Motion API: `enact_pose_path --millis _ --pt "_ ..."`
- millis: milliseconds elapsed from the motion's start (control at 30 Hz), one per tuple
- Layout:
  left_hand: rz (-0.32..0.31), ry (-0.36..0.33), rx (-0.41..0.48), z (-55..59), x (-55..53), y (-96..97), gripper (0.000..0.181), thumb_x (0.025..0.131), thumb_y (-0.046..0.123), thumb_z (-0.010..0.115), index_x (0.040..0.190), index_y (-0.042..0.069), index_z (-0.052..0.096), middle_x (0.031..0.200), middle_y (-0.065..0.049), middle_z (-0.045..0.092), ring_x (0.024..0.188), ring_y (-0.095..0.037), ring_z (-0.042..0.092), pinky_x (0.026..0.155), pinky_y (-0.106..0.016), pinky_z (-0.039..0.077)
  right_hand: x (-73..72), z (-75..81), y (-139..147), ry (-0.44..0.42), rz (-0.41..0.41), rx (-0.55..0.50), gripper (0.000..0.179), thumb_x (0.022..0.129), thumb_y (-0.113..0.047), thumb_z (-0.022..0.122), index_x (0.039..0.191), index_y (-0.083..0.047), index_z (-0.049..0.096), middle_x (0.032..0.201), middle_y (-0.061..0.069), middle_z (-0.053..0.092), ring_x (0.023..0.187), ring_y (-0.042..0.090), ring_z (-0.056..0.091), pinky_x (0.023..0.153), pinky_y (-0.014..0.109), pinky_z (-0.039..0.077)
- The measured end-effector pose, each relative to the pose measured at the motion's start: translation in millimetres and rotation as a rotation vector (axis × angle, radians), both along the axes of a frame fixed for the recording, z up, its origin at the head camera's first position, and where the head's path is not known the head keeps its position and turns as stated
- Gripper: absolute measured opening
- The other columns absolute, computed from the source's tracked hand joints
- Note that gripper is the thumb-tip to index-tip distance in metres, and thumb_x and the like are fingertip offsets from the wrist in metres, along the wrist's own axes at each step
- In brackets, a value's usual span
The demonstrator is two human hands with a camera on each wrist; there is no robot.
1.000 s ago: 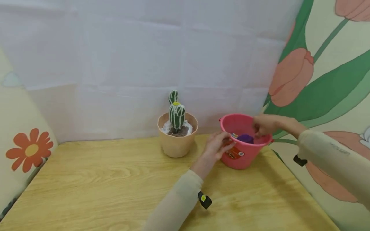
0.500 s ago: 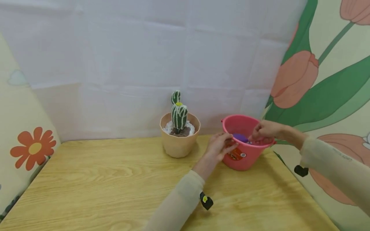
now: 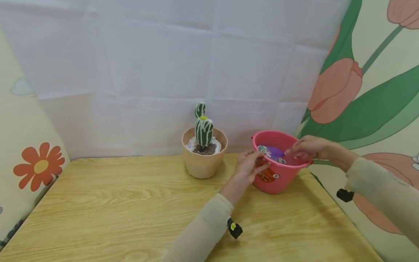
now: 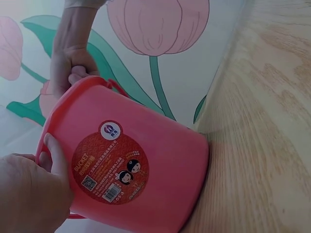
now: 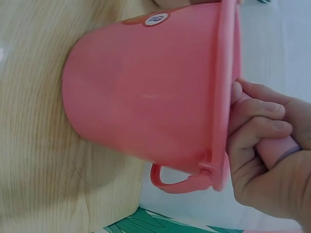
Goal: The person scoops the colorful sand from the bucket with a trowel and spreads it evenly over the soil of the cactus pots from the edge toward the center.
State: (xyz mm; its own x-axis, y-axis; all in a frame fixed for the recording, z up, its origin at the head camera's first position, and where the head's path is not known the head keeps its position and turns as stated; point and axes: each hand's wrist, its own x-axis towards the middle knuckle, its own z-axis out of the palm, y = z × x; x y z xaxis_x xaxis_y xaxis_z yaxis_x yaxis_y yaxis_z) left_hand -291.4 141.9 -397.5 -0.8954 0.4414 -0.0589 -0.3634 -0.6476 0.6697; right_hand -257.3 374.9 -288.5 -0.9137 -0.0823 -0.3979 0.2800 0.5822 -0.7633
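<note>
A pink plastic bucket (image 3: 280, 177) stands upright at the back right of the table. My left hand (image 3: 246, 165) pinches its near left rim, thumb outside, as the left wrist view shows. Over the right side of the rim, my right hand (image 3: 308, 147) curls around a pink handle (image 5: 277, 149). That handle leads down toward a purple scoop (image 3: 274, 151) inside the bucket. Small multicoloured pieces, like beads (image 3: 263, 149), show beside the scoop. The bucket's lower inside is hidden by its wall.
Left of the bucket is a peach flowerpot (image 3: 201, 163) with a green-and-white cactus (image 3: 203, 133) in it. The wooden table (image 3: 131, 203) meets a white-covered wall (image 3: 147, 72) behind. A painted wall (image 3: 376, 91) borders the right side.
My right hand has shifted slightly right and down at the rim. The scoop has turned within the bucket, and more multicoloured pieces show. My left hand keeps its hold on the rim.
</note>
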Motion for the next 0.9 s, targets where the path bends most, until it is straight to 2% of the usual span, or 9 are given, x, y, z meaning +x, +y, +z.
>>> enact_pose_path --millis 67,233,367,467,533,600,667,767,900 --pt "0.005 0.005 -0.008 0.3 0.1 0.3 0.019 0.088 -0.006 0.066 0.106 -0.006 0.061 0.105 -0.026 0.067 0.085 -0.026 0.069 0.081 -0.041 0.061 4.0 3.2 2 -0.004 -0.005 -0.054 0.028 0.102 -0.019 0.063 0.081 0.000 0.063 0.057 -0.001 0.041 0.046 0.007 0.031 0.045 0.022 0.028" --pt "0.032 0.025 -0.026 -1.3 0.3 -0.4 0.013 0.087 -0.003 0.069 0.098 -0.001 0.062 0.109 -0.027 0.067 0.092 -0.031 0.070 0.080 -0.040 0.061 12.5 8.4 7 0.000 -0.005 -0.151 0.031 0.105 -0.023 0.060 0.087 0.002 0.064 0.054 -0.002 0.039 0.044 0.006 0.031 0.044 0.022 0.026" --pt "0.021 0.048 -0.044 -2.0 -1.1 -2.8 0.010 0.089 -0.003 0.068 0.097 -0.001 0.062 0.106 -0.027 0.067 0.085 -0.026 0.070 0.080 -0.039 0.061 19.7 8.7 11 0.024 -0.019 -0.170 0.032 0.104 -0.026 0.060 0.087 0.001 0.066 0.053 -0.003 0.039 0.044 0.006 0.031 0.045 0.021 0.028" --pt "0.006 0.074 -0.111 -0.8 -1.0 -9.9 0.013 0.092 0.001 0.069 0.103 -0.001 0.062 0.095 -0.020 0.067 0.077 -0.021 0.067 0.078 -0.038 0.062 24.6 6.3 12 0.039 -0.023 -0.217 0.030 0.105 -0.026 0.059 0.089 -0.001 0.065 0.055 -0.003 0.042 0.044 0.006 0.030 0.047 0.021 0.029" --pt "0.004 0.116 -0.196 0.2 0.4 -16.7 0.018 0.093 0.005 0.070 0.109 0.000 0.062 0.090 -0.015 0.066 0.073 -0.020 0.066 0.076 -0.037 0.062 27.6 3.8 12 0.048 -0.032 -0.265 0.028 0.106 -0.025 0.058 0.090 -0.002 0.065 0.057 -0.003 0.044 0.045 0.007 0.031 0.048 0.022 0.029" --pt "0.011 0.187 -0.290 0.6 2.2 -23.3 0.024 0.094 0.009 0.071 0.114 0.001 0.061 0.090 -0.014 0.066 0.072 -0.021 0.065 0.074 -0.039 0.062 30.9 1.4 13 0.057 -0.053 -0.305 0.027 0.106 -0.025 0.058 0.090 -0.003 0.063 0.058 -0.002 0.046 0.045 0.007 0.031 0.048 0.022 0.029" --pt "0.031 0.285 -0.386 0.5 3.9 -31.3 0.028 0.094 0.012 0.071 0.118 0.001 0.061 0.092 -0.013 0.066 0.074 -0.025 0.067 0.074 -0.041 0.062 33.7 -0.3 13 0.077 -0.075 -0.329 0.028 0.106 -0.025 0.058 0.088 -0.003 0.063 0.058 -0.002 0.046 0.044 0.007 0.031 0.047 0.023 0.030" --pt "0.094 0.454 -0.493 0.8 5.0 -47.3 0.030 0.094 0.013 0.069 0.120 0.002 0.061 0.097 -0.011 0.064 0.080 -0.030 0.068 0.074 -0.043 0.062 36.5 -1.1 12 0.119 -0.105 -0.332 0.031 0.106 -0.025 0.058 0.084 -0.004 0.063 0.056 -0.003 0.042 0.044 0.007 0.031 0.046 0.022 0.032" --pt "0.264 0.763 -0.655 4.9 5.1 -78.7 0.025 0.094 0.011 0.066 0.118 0.003 0.064 0.095 -0.007 0.064 0.082 -0.023 0.066 0.072 -0.034 0.060 37.5 0.3 7 0.173 -0.139 -0.318 0.031 0.104 -0.026 0.062 0.083 -0.003 0.064 0.056 -0.003 0.043 0.044 0.008 0.032 0.047 0.022 0.035"
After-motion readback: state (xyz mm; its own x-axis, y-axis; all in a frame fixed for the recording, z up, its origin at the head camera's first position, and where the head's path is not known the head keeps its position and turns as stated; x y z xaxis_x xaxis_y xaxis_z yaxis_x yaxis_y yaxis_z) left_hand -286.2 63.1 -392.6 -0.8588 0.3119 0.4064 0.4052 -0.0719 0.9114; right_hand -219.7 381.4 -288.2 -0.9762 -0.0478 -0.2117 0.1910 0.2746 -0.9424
